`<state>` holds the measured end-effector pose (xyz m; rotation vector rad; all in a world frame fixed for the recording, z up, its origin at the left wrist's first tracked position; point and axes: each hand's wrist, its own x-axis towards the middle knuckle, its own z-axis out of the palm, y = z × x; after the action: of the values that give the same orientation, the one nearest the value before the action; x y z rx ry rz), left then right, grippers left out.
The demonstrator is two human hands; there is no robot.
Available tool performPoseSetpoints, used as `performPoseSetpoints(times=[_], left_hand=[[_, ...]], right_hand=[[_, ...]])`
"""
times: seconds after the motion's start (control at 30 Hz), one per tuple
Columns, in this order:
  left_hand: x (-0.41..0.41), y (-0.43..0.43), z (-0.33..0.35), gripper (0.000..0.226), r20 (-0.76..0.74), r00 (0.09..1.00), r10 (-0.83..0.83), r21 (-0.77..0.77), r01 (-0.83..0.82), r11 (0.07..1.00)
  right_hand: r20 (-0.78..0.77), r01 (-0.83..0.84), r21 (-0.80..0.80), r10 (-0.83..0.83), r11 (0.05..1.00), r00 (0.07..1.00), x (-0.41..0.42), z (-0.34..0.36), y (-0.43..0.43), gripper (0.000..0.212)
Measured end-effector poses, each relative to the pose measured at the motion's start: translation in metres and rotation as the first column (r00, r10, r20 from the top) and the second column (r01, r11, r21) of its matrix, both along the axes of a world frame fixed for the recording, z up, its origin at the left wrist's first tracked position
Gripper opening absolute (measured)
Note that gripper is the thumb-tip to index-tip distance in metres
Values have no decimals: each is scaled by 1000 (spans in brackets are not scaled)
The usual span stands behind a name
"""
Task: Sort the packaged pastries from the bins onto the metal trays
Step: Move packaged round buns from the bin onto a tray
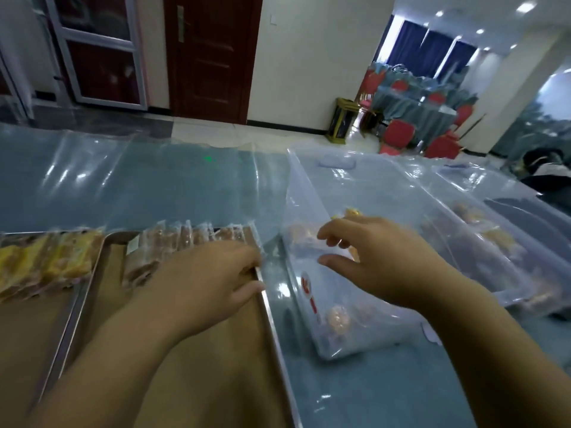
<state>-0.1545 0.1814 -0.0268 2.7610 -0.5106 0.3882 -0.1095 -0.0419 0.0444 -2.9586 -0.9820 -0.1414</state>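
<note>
A large clear plastic bin [370, 193] sits on the blue, plastic-sheeted table [154, 186], with a few round golden wrapped pastries [338, 318] loose at its near end. The right hand [380, 261] hovers above the bin, thumb and fingers spread apart and holding nothing. Just left of the bin, the left hand [210, 279] rests on the rim of the brown-paper-lined metal tray [272, 319], beside a row of brown pastries in clear wrappers [185, 239]. Blur hides whether it pinches a packet. The slippery film could slide out of a shallow pinch and drop back into the bin. A packet pushed in hard at the tray's rim could tip the standing row, or spill onto the table left of the bin.
</note>
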Motion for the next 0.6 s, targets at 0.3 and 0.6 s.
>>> performPoseSetpoints(times=[0.3, 0.6], left_hand=[[67, -83, 36, 27, 93, 985, -144, 70, 138, 988], [129, -188, 30, 34, -136, 983, -126, 431, 173, 886]], right_hand=[[-19, 118, -52, -119, 992, 993, 78, -9, -112, 33], [-292, -157, -408, 34, 899, 956, 155, -53, -174, 45]])
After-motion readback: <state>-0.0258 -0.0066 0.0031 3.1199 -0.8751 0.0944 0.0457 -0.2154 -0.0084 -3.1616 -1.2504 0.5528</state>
